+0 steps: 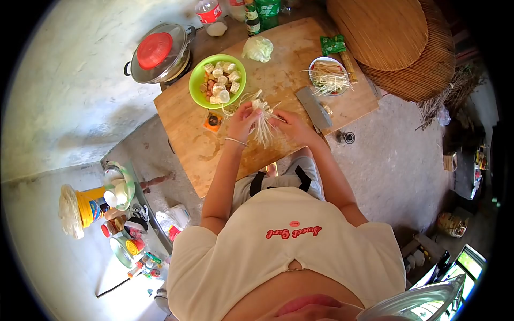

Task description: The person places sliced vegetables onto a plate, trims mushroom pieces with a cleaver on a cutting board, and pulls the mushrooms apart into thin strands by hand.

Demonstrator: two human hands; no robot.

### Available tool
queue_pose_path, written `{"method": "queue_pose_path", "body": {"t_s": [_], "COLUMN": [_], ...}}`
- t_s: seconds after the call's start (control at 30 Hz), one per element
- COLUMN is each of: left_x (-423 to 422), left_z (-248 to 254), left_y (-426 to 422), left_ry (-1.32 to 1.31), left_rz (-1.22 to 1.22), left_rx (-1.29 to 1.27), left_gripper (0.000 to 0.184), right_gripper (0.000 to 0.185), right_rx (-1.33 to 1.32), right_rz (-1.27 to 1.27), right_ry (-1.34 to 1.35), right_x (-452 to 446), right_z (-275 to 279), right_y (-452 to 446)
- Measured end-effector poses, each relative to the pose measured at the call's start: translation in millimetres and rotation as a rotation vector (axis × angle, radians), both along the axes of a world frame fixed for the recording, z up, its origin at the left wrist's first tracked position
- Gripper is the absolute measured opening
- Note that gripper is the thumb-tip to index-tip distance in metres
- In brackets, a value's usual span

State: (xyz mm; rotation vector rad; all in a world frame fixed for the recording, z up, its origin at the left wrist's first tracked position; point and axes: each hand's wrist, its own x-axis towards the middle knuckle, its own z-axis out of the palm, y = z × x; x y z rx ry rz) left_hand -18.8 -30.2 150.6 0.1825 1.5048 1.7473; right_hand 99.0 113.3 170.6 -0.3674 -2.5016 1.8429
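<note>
A pale, stringy bunch of enoki mushrooms (263,128) hangs over the cutting board (187,150). My left hand (242,124) is closed around its upper part. My right hand (289,126) has its fingers closed at the bunch's right side, pinching some strands. Just left of the bunch, loose strands trail toward a green bowl (195,91) of corn pieces (234,76) and pinkish chunks. To the right of my right hand lies a cleaver (314,108), with small scraps beside its blade. A white bowl (327,59) farther right holds enoki and tan strips.
A cabbage piece (258,49) and a green packet (333,44) lie toward the far side. An orange packet (213,121) sits near my left hand. A lidded pan (155,59), bottles (252,18) and round woven trays (383,27) stand around the board.
</note>
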Motion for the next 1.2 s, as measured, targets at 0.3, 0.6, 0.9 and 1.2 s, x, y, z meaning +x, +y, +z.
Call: {"method": "queue_pose_path", "body": {"t_s": [0.3,0.6,0.9,1.2], "left_x": [-6.1,-5.7,5.2,1.2], "left_z": [2.4,8.6,10.9,11.1], "left_y": [-4.2,0.5,8.6,5.8], "left_ry": [-0.072,-0.111,0.198,0.232], "left_rz": [-0.042,-0.02,-0.077,-0.036], "left_rx": [0.184,0.195,0.069,0.104], "left_gripper": [0.025,0.022,0.028,0.021], "right_gripper": [0.018,0.015,0.022,0.023], "right_rx": [-0.147,-0.275,-0.017,-0.014], "right_rz": [-0.367,-0.238,-0.078,-0.256], "right_ry": [0.107,0.012,-0.004,0.012], "right_x": [9.3,0.5,-5.7,-4.3], "right_z": [-7.3,9.8,9.0,10.1], "right_y": [32.4,11.9,-3.8,-4.4]}}
